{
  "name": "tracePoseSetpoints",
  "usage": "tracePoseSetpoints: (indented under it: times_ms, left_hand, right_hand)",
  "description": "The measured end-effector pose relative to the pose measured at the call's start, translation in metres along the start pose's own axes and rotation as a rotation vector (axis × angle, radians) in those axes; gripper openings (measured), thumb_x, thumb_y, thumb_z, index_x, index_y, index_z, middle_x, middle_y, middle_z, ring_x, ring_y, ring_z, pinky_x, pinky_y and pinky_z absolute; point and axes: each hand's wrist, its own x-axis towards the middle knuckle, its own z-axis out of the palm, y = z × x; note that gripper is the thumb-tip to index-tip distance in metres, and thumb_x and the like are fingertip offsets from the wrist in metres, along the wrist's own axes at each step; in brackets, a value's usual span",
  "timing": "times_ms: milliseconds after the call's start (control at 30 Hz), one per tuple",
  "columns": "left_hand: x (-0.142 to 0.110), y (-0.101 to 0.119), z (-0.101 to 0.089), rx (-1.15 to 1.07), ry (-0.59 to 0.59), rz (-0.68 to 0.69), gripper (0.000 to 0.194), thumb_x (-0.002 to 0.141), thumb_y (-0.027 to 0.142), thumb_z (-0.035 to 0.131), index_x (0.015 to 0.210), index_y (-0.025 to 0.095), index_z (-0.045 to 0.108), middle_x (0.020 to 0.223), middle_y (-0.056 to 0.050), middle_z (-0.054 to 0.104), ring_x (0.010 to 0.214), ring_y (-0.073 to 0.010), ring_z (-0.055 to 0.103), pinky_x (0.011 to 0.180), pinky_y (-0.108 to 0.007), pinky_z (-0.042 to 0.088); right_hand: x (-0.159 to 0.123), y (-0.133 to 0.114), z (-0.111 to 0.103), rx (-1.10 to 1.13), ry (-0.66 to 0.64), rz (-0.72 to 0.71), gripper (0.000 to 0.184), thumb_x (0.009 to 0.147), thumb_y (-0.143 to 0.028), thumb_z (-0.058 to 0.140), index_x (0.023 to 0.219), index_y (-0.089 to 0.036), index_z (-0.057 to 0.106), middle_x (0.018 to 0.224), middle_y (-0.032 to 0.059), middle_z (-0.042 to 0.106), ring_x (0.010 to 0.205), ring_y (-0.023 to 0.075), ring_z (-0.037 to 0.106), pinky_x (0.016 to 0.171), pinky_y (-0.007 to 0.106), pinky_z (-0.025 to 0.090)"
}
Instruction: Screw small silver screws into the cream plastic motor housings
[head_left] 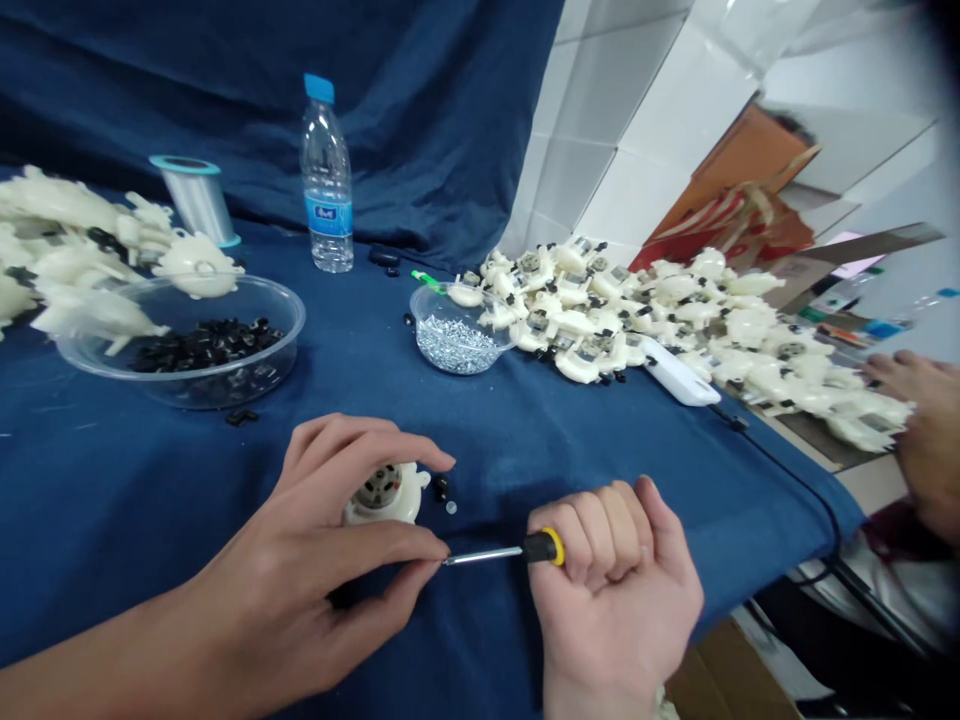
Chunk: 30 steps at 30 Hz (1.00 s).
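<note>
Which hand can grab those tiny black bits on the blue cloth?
Probably the left hand: its fingertips are right beside the tiny black bits, though it holds the white plastic part. The right hand is farther off, gripping a screwdriver.

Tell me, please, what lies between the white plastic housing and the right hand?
The head view shows small black pieces and a grey bit on blue cloth, between the white plastic housing and right hand.

Ahead of the grip, a slim steel screwdriver shaft (480, 556) gleams; the cream plastic housing (390, 508) looks smooth, the navy cloth (112, 500) matt.
</note>
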Motion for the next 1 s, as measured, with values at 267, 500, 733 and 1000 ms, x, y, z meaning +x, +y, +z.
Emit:
tracePoseSetpoints:
  times_ms: [267,500,733,1000]
  left_hand:
    - [-0.0016,-0.0026,-0.0009,-0.027,-0.085,-0.011,0.030,0.095,0.006,0.055,0.095,0.031,0.071,0.128,0.002,0.051,0.120,-0.0194,0.044,0.099,-0.037,0.032]
    - [-0.0031,-0.0060,-0.0014,-0.041,-0.141,0.021,0.032,0.096,0.003,0.052,0.098,0.030,0.068,0.132,0.003,0.047,0.124,-0.0195,0.041,0.099,-0.035,0.034]
    - [-0.0029,-0.0055,-0.0026,-0.054,-0.168,0.019,0.033,0.097,0.002,0.048,0.099,0.030,0.066,0.132,0.003,0.045,0.124,-0.0188,0.040,0.099,-0.034,0.033]
    - [-0.0038,-0.0054,0.0010,-0.043,-0.123,0.095,0.027,0.093,0.002,0.051,0.095,0.025,0.063,0.130,-0.001,0.045,0.122,-0.0208,0.041,0.099,-0.037,0.033]
  right_hand:
    - [0.0003,0.0002,-0.0012,0.052,-0.068,0.004,0.049,0.097,-0.024,0.042,0.057,-0.023,0.014,0.045,-0.0098,0.011,0.037,0.0083,0.013,0.038,0.025,0.020]
    - [-0.0014,-0.0003,0.0006,0.056,-0.119,0.007,0.050,0.097,-0.024,0.043,0.056,-0.023,0.015,0.044,-0.0101,0.010,0.037,0.0076,0.013,0.038,0.024,0.018]
    - [-0.0014,0.0000,0.0029,0.092,-0.221,0.021,0.051,0.094,-0.019,0.047,0.055,-0.023,0.016,0.043,-0.0106,0.010,0.036,0.0072,0.012,0.038,0.024,0.016]
    - [-0.0004,-0.0023,0.0056,0.166,-0.414,0.011,0.052,0.093,-0.020,0.049,0.051,-0.024,0.019,0.035,-0.0118,0.012,0.031,0.0060,0.012,0.037,0.026,0.014]
